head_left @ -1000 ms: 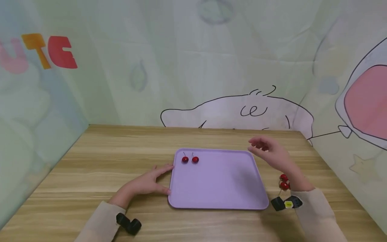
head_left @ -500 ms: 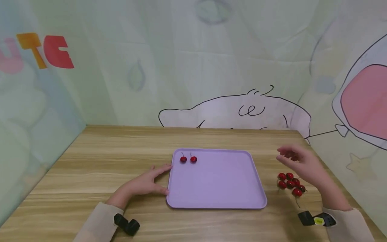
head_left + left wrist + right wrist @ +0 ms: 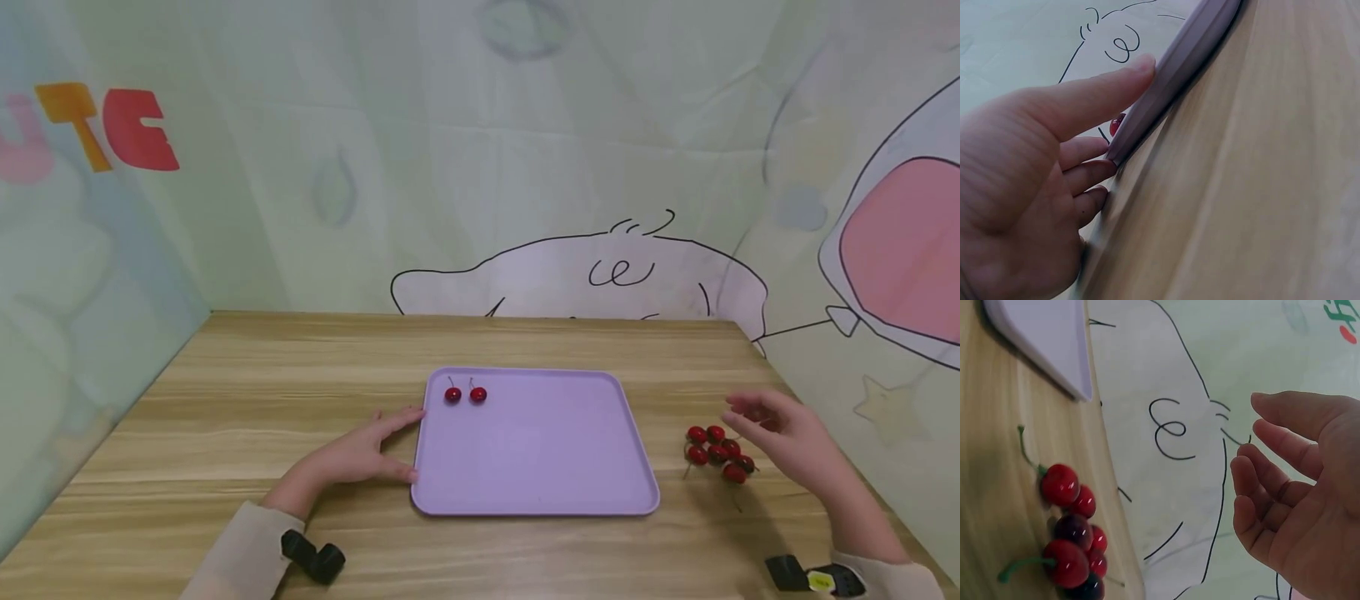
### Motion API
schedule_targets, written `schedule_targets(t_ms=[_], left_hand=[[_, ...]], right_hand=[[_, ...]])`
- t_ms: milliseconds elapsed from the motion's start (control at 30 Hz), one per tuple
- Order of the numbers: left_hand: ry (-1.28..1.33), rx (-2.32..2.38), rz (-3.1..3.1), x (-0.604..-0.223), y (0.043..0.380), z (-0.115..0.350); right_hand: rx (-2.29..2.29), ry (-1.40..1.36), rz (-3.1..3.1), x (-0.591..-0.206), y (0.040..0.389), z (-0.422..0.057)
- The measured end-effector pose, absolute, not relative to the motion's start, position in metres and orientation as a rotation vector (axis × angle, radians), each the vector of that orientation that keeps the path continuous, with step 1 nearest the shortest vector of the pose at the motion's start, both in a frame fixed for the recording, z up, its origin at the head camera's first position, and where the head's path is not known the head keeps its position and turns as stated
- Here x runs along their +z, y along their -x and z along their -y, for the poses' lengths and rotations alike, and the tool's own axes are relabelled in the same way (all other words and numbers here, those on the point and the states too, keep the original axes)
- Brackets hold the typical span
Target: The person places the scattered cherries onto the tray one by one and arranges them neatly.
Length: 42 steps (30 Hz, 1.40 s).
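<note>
Right hand (image 3: pixel 783 437) has swung from the tray (image 3: pixel 536 454) to beside the cherry pile (image 3: pixel 717 454) at three o'clock, grip empty, seemingly within reach; left hand (image 3: pixel 360 454) touches the tray at nine, grip relaxed.

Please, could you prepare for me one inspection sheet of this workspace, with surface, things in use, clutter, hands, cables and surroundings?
Surface: wood-grain table.
Things in use: purple tray lying on the table; two cherries in its far left part; a group of cherries on the table to the right of the tray.
Clutter: nothing seen.
Left hand: touches the tray's left edge.
Right hand: raised near the cherry group, nothing seen in its fingers.
Cables: nothing seen.
Surroundings: pale printed backdrop behind the table, with cartoon line drawings and coloured letters.
</note>
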State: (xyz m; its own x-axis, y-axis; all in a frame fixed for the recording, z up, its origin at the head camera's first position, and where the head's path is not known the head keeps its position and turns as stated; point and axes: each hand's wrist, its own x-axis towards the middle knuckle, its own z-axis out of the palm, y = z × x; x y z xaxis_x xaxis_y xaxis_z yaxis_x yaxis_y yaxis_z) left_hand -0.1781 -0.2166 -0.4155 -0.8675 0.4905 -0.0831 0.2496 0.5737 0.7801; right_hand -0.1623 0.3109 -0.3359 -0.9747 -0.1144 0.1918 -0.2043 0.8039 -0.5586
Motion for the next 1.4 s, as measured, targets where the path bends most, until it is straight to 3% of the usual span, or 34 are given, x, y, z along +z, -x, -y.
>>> schedule_targets(t_ms=[533,1400], left_hand=[[-0.624,1.182,-2.523,-0.414,0.18,0.216],[-0.608,1.196,-2.509,-0.413,0.177,0.215]], right_hand=[[0.904,-0.073,2.887,-0.368,0.16,-0.343],[0.896,-0.125,3.006,-0.398,0.17,-0.354]])
